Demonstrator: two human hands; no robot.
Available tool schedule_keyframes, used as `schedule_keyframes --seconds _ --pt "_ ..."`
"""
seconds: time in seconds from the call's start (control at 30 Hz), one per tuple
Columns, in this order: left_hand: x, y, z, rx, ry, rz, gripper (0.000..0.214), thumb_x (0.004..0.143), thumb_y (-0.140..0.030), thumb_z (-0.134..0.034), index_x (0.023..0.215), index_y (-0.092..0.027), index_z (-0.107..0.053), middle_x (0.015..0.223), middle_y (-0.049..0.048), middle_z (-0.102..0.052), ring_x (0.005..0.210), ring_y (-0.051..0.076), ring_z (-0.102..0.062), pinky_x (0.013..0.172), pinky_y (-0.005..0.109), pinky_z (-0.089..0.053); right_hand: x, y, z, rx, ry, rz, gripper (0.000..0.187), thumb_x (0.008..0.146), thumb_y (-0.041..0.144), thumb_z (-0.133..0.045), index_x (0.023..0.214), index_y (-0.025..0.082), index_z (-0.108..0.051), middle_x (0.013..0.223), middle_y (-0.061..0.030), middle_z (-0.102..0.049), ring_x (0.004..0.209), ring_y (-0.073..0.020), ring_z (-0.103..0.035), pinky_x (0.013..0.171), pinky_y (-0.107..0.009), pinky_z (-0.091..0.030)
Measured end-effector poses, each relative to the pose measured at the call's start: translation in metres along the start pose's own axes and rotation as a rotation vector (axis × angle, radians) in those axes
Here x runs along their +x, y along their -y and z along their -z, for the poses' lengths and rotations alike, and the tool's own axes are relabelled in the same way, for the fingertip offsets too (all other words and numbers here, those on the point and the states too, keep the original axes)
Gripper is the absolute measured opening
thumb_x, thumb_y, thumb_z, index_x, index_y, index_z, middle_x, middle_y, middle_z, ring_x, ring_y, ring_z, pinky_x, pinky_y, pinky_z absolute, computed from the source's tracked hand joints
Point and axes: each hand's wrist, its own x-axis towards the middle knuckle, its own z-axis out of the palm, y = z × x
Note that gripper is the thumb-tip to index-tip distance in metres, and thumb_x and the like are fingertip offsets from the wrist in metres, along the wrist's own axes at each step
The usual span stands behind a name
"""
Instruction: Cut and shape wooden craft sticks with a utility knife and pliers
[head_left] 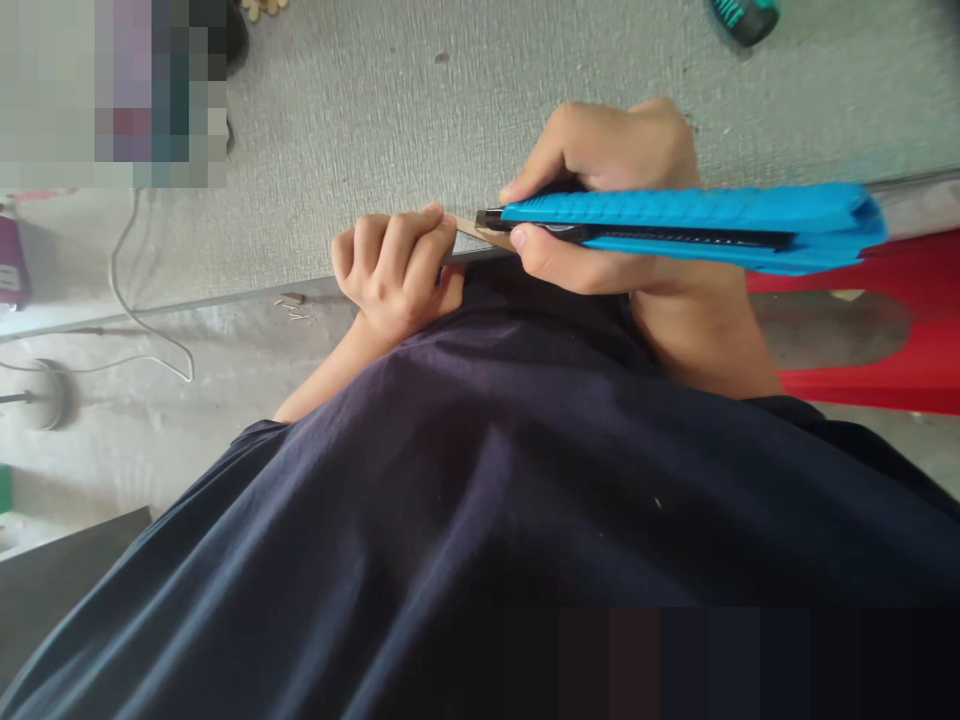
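Observation:
My right hand is closed around a blue utility knife, its black front end pointing left. The knife's tip lies against a thin, flat wooden stick. My left hand pinches the other end of that stick, fingers curled, close to the table's front edge. Both hands are right in front of my dark shirt. The knife's blade itself is hard to make out where it meets the wood.
The grey textured table spans the top. A dark bottle with teal lettering stands at the upper right. Wooden pieces lie at the top left. A white cable hangs at left; a red stool is at right.

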Motion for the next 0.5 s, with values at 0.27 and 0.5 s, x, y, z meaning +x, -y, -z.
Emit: schedule_keyframes --seconds 0.27,0.5 --pt "-0.004 0.008 -0.005 0.005 -0.012 -0.007 0.041 0.103 -0.056 -0.064 0.132 -0.03 -0.077 0.137 0.0132 -0.083 0.138 0.046 -0.075 0.12 0.067 -0.045 -0.001 0.014 0.005 0.032 0.042 -0.152 0.014 0.089 0.027 -0.073 0.101 0.023 -0.068 0.083 0.0113 -0.071 0.068 -0.005 -0.059 0.066 -0.021 -0.044" --pt "-0.006 0.002 -0.001 0.051 -0.108 -0.002 0.042 0.106 -0.06 -0.057 0.126 -0.03 -0.079 0.134 0.0124 -0.086 0.131 0.042 -0.078 0.118 0.064 -0.047 0.001 0.022 0.004 0.066 -0.053 -0.214 0.014 0.092 0.032 -0.073 0.101 0.021 -0.073 0.091 0.006 -0.073 0.075 -0.0077 -0.061 0.069 -0.025 -0.044"
